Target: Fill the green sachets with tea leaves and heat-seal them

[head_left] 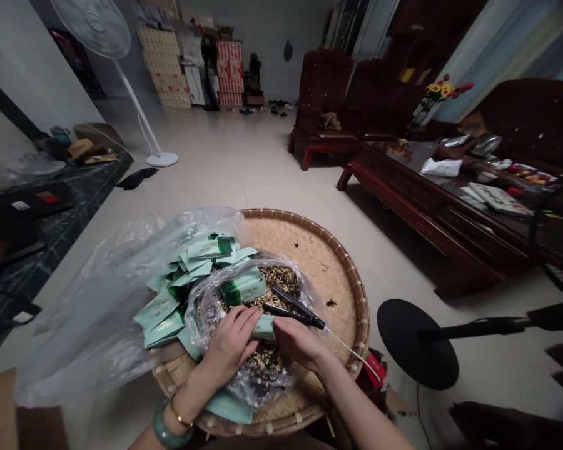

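Standing right by the person here: both hands are working over a big round woven bamboo tray that sits low above the pale tiled floor. The left hand is curled around one end of a small pale green foil packet, fingers wrapped over it, so that's a firm grasp. The right hand pinches the other end of the same packet and also has a pair of black-handled scissors resting across its fingers, blades pointing toward the far left of the tray. Whether the scissors are properly gripped or just lying there, I can't tell.

The packet is held just above a crinkled clear plastic bag of loose dried brownish tea leaves, which sits near the middle of the tray, toward its near edge. Another green packet lies on top of the leaves inside that bag.

Toward the tray's left edge there's a heap of matching green packets spilling from a large clear plastic sheet that hangs over the rim. A green jade bangle and a thin gold bracelet sit on the left wrist. The far right part of the tray is bare weave with a few crumbs.
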`<state>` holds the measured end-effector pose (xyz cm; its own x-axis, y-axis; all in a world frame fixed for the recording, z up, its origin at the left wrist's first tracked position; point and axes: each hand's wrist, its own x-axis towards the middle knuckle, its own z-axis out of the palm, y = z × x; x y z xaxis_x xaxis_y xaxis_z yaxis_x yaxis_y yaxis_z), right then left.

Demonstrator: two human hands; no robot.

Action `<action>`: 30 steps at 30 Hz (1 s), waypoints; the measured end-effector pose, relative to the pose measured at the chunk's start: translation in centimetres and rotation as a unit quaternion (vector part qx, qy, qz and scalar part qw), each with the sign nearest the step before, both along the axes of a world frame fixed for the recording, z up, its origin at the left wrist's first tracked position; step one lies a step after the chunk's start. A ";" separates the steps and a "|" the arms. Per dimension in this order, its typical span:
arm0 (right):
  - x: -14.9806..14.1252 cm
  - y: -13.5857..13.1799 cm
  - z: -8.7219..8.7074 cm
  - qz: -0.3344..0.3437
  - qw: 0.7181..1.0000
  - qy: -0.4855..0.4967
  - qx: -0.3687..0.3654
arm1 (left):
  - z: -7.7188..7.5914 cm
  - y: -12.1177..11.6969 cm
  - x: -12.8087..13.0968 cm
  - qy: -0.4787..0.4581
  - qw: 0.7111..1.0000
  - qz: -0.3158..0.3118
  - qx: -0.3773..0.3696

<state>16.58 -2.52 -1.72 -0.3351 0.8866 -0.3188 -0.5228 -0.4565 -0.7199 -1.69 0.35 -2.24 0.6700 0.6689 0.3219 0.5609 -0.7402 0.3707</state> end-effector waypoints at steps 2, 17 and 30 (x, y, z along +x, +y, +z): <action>-0.1 0.0 0.3 0.001 1.000 0.007 0.014 | 0.0 -0.1 0.0 -0.009 1.000 0.007 -0.009; 5.5 -2.6 4.2 -0.029 0.980 -0.180 0.080 | -1.4 2.4 -0.4 -0.083 0.996 -0.030 0.010; 7.6 -6.6 4.7 -0.172 0.934 -0.289 0.119 | -1.8 3.5 0.9 -0.156 0.981 0.111 -0.003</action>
<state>24.18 -9.12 2.93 0.1498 0.9791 -0.1377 -0.1012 -0.1233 -0.9872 -0.81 3.82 -4.02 0.3760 0.7903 0.4838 0.5663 -0.6092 0.5550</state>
